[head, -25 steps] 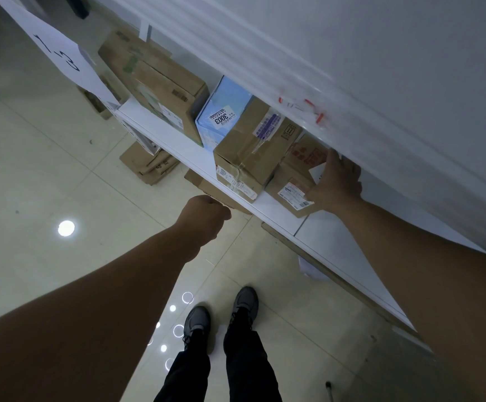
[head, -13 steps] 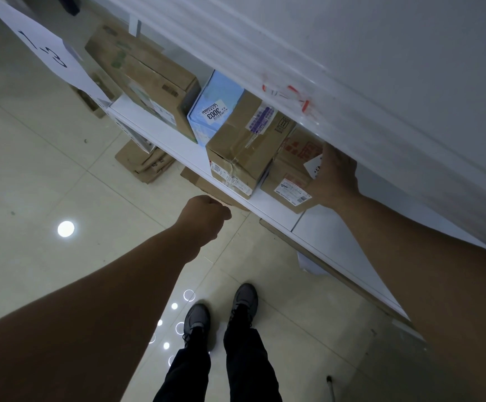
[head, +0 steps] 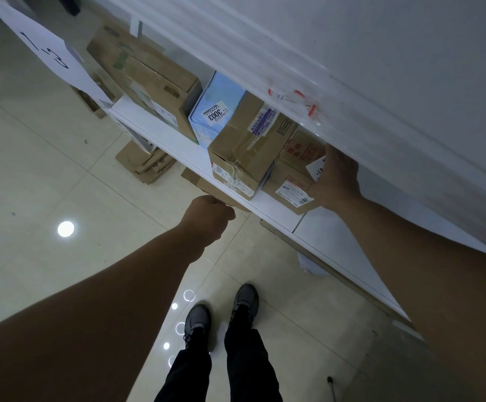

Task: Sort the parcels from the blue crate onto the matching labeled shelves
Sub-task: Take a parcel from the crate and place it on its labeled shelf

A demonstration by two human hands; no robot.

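Your right grip [head: 337, 181] lies on the right end of the small parcel [head: 289, 184], with the thumb at its near corner. The fingers run back under the upper shelf [head: 352, 82], which hides their tips, so you cannot tell whether they clasp the parcel or only press on it. Your left grip [head: 209, 213] is a closed fist with nothing seen in it, hanging just near of the shelf [head: 178, 143] edge.

The parcel sits on that shelf at the right end of a row, close against a taped box [head: 241, 146]. Left of that stand a blue box [head: 215, 111] tagged 3003 and then a big box [head: 149, 79]. A paper sign [head: 44, 50] hangs at the far left. The red marks [head: 294, 100] on the upper shelf's edge are too blurred to read. The blue crate is out of view.

This looks like the placing step, close to done: the parcel is on the shelf and only needs settling. Next, if it is not yet square, nudge it left and back until it is snug against the taped box. Then ease the fingers off and draw the arm out low, under the upper shelf. Go back to the crate for another parcel and read its label before you choose a shelf.
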